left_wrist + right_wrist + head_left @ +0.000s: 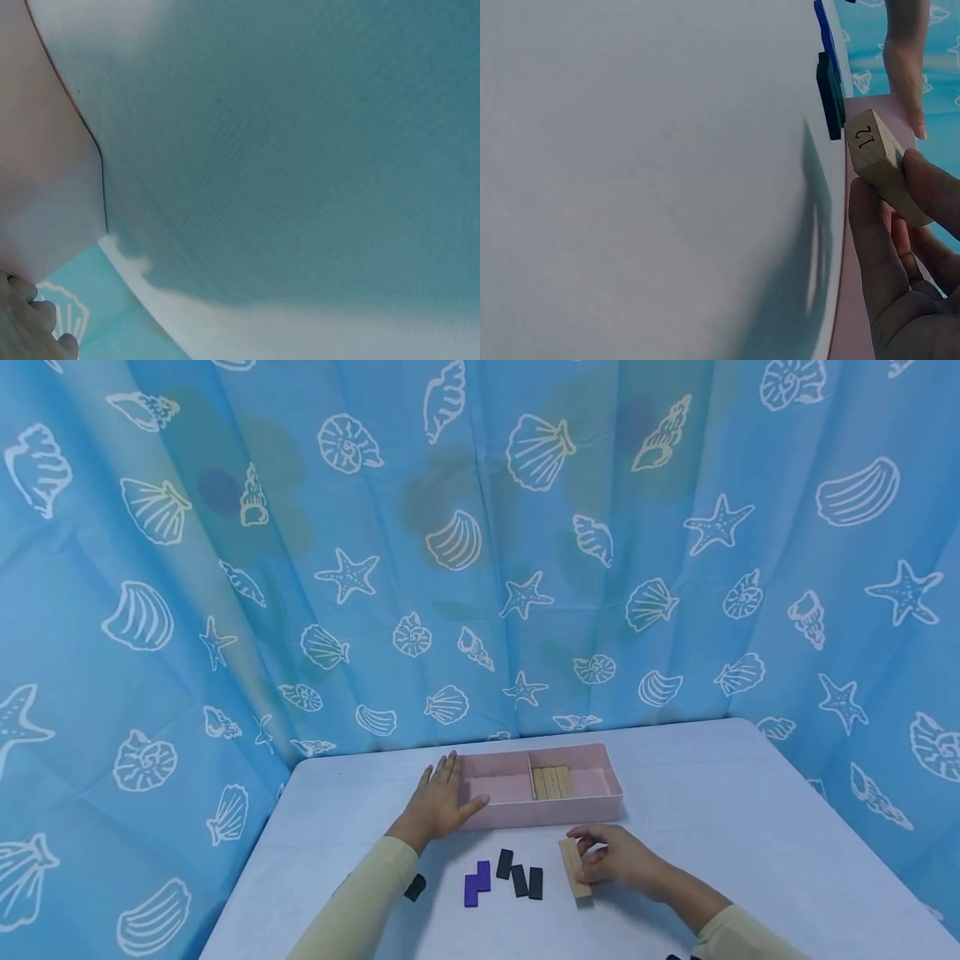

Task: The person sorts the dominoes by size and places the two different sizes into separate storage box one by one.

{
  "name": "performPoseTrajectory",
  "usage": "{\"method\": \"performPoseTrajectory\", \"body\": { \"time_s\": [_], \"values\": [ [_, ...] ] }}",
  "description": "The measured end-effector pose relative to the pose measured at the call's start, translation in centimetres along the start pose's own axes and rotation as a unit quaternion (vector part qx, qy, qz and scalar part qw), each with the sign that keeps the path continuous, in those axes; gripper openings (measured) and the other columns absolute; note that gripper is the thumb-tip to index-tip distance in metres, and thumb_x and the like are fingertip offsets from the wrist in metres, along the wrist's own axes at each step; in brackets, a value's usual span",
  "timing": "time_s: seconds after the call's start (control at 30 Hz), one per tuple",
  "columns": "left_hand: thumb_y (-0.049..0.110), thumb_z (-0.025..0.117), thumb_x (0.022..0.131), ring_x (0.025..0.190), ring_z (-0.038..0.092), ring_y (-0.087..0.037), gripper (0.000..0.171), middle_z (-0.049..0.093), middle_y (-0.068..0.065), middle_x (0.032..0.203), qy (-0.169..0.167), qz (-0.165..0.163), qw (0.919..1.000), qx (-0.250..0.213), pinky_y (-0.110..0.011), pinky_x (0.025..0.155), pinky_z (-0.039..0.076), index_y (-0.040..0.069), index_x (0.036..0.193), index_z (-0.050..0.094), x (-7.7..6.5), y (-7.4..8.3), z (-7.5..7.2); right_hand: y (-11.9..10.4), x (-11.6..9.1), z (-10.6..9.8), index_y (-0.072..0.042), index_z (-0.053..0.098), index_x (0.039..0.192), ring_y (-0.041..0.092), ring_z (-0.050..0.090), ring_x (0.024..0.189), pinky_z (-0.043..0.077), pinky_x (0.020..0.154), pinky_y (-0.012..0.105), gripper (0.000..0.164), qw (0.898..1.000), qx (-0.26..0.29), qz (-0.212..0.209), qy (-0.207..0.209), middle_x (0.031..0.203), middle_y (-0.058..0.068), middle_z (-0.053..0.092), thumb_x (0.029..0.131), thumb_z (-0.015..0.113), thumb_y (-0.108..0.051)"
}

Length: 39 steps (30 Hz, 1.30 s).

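Observation:
My right hand pinches a wooden block between thumb and fingers, in front of the pink box. The right wrist view shows the numbered end of this wooden block. My left hand lies at the left end of the pink box, its fingers straight along that end and its thumb by the front rim. A divider splits the box in two. Several wooden blocks stand side by side in the right compartment, against the divider; the left compartment shows its bare floor.
On the white table, before the box, lie two purple pieces and three black pieces. Another black piece sits beside the left forearm. A dark thing shows partly by the right sleeve. A blue shell-print curtain hangs behind the table.

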<state>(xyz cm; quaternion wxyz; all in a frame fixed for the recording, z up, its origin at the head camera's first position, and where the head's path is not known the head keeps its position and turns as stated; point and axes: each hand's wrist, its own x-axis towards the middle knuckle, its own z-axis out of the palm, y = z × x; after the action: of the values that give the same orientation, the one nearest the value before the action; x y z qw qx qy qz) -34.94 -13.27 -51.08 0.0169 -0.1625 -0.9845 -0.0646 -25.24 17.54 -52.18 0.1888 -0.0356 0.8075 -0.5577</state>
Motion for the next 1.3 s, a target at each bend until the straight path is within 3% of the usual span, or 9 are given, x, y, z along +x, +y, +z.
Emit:
{"method": "performPoseTrajectory", "body": {
  "time_s": [0.37, 0.97, 1.3],
  "values": [
    [0.072, 0.037, 0.09, 0.147, 0.01, -0.029, 0.096, 0.014, -0.012, 0.161, -0.002, 0.001, 1.0, -0.006, -0.048, 0.116, 0.007, 0.003, 0.155, 0.016, -0.1, 0.0, 0.0, -1.1, 0.4, -1.0, -0.002, 0.053, 0.135, 0.022, 0.06, 0.084, 0.057, 0.072, 0.035, 0.07, 0.999, -0.022, 0.015, 0.023, 0.102, 0.008, 0.056, 0.071, 0.083, -0.001],
    [0.072, 0.038, 0.09, 0.147, 0.011, -0.03, 0.097, 0.014, -0.013, 0.161, 0.001, 0.002, 1.0, -0.002, -0.049, 0.116, 0.009, 0.002, 0.154, 0.017, -0.1, 0.2, -0.1, -2.6, 0.6, -3.6, -0.004, 0.059, 0.13, 0.02, 0.06, 0.089, 0.055, 0.077, 0.035, 0.059, 0.995, -0.072, -0.04, 0.052, 0.103, 0.005, 0.059, 0.076, 0.08, -0.001],
    [0.072, 0.038, 0.09, 0.146, 0.014, -0.031, 0.097, 0.016, -0.012, 0.16, 0.014, 0.004, 0.9999, -0.001, -0.049, 0.116, 0.009, 0.003, 0.155, 0.018, 0.1, -0.1, 0.2, -3.0, 1.2, -4.8, -0.003, 0.054, 0.136, 0.021, 0.059, 0.092, 0.056, 0.077, 0.035, 0.06, 0.995, -0.075, -0.036, 0.059, 0.108, 0.007, 0.058, 0.08, 0.076, 0.0]
  ]
}}
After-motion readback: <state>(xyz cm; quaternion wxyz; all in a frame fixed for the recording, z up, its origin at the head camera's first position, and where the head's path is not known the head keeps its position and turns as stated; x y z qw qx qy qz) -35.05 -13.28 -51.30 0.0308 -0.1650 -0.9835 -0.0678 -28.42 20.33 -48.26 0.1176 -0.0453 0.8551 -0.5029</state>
